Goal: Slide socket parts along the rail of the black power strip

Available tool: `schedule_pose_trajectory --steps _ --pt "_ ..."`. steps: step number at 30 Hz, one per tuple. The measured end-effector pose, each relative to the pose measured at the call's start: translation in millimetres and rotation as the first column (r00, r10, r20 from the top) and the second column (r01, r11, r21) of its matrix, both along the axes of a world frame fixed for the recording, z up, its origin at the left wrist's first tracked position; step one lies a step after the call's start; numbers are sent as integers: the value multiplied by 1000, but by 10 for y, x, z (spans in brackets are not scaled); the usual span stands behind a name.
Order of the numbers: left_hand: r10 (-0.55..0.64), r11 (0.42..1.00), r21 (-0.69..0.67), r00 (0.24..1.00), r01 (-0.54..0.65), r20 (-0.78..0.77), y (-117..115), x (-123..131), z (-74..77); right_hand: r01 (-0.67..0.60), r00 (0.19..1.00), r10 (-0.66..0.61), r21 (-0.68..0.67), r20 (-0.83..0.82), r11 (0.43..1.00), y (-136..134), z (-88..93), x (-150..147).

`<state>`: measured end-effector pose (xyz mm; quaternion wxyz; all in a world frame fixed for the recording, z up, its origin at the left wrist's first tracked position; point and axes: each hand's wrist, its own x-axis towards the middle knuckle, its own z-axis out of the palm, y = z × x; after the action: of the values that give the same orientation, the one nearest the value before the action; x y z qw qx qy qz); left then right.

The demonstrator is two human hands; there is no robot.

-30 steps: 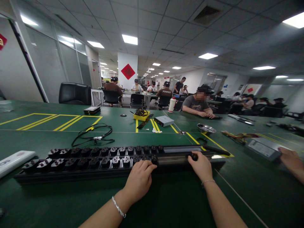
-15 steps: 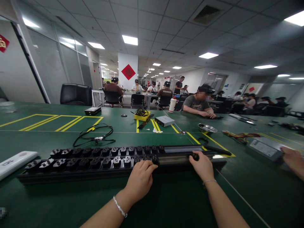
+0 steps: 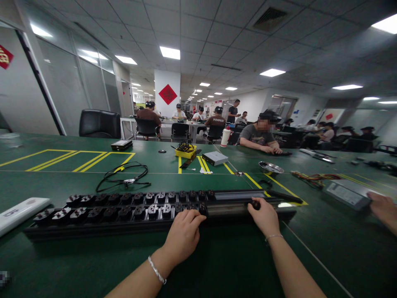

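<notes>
My black tray (image 3: 102, 232), green counter (image 3: 217, 269)
Beyond the tray, yellow tape stripes (image 3: 180, 165); left of it, a white case (image 3: 26, 212), dark-marked.

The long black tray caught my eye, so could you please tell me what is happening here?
Someone is working at the long black tray, which bears two rows of plugs. Their left hand is at the right end of the near row; whether it grips a plug is hard to tell. Their right hand holds a small black piece at the tray's right part. At the right edge, another person's hand is at a metal box.
</notes>
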<state>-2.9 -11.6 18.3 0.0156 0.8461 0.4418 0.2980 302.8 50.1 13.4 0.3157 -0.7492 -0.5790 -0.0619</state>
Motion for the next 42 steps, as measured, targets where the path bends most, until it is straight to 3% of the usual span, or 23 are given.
schedule_pose_trajectory --steps 7,19,42 --pt "-2 1000 -4 1000 2 3 -2 2 8 -14 1000 14 56 4 998 -13 11 -23" --pt "-1 1000 -24 1000 1 5 -25 -8 39 8 1000 -8 -6 -29 1000 -16 27 5" --pt "-5 1000 1 1000 5 12 -6 1 16 -4 999 6 29 -50 1000 3 -5 23"
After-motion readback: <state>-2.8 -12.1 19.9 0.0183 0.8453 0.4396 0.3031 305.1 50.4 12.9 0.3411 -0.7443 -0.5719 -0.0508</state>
